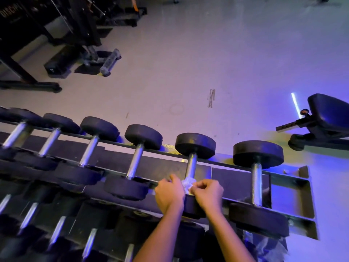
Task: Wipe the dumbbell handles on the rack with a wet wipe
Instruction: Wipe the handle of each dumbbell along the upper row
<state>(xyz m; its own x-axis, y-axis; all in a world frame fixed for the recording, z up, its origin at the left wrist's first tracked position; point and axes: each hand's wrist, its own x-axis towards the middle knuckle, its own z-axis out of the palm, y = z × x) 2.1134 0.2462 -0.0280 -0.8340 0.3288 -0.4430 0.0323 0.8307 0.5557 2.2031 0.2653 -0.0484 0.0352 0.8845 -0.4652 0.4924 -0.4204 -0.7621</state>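
While both hands meet at the frame's six o'clock, the entry reads as follows.

- **Wet wipe** (187, 183): white and crumpled, bunched against the near end of one dumbbell handle (191, 164), second from the right on the top tier of the rack (294, 179).
- **Left hand** (169, 194): fingers curled, gripping the wipe from its nine o'clock side.
- **Right hand** (208, 193): fingers curled, thumb and forefinger pinching the wipe from three o'clock.
- **Step in hand, by judgement:** wiping this handle. The wipe sits at the near end only, and the bare steel toward twelve o'clock looks not yet covered.
- **Next move calls for:** wrapping the wipe round the bar and drawing it toward twelve o'clock, up to the far head.
- **Neighbouring handle** (256, 183): at three o'clock of the wipe, with others ranged toward nine o'clock.
- **Padded bench** (328, 112): at two o'clock, on the floor (207, 72).
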